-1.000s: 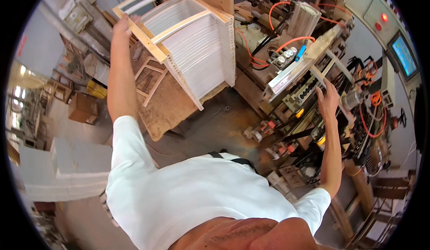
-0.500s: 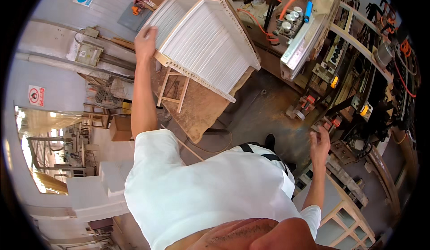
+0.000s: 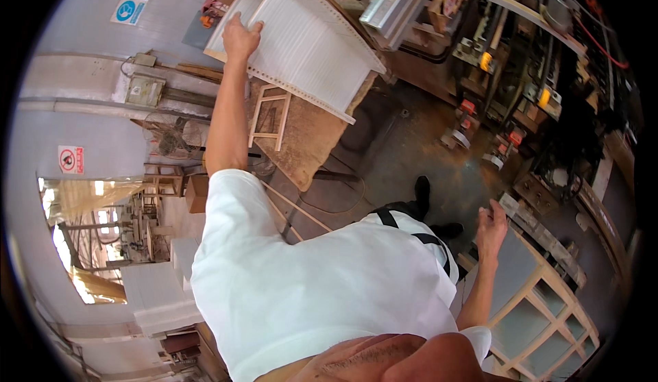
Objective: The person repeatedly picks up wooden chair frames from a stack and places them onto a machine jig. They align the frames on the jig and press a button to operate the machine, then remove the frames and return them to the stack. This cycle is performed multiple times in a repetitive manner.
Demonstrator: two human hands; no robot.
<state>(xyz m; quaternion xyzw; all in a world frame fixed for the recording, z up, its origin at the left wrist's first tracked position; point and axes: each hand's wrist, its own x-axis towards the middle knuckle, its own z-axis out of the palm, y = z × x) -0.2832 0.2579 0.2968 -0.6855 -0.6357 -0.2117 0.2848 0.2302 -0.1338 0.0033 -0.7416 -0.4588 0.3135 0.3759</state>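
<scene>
A pale wooden framed panel with white ribbed slats lies on a worn brown bench top. Holes run along its frame edges. My left hand is over the panel's near left part, thumb and fingers apart; whether it touches the surface I cannot tell. Just below the panel, a small ladder-like wooden frame rests on the bench. Out to the right, my right hand hangs in the air with nothing in it, its fingers loosely bent and apart.
Clamps with red parts stand along the machinery at right. A metal-faced beam juts out at the upper right. Beside my right forearm is a wooden lattice frame. A fan and a brown box are at left.
My left hand has moved from the panel's left edge to a spot over the panel, its fingers spreading. In view, the panel and bench sit higher. My right hand remains empty.
</scene>
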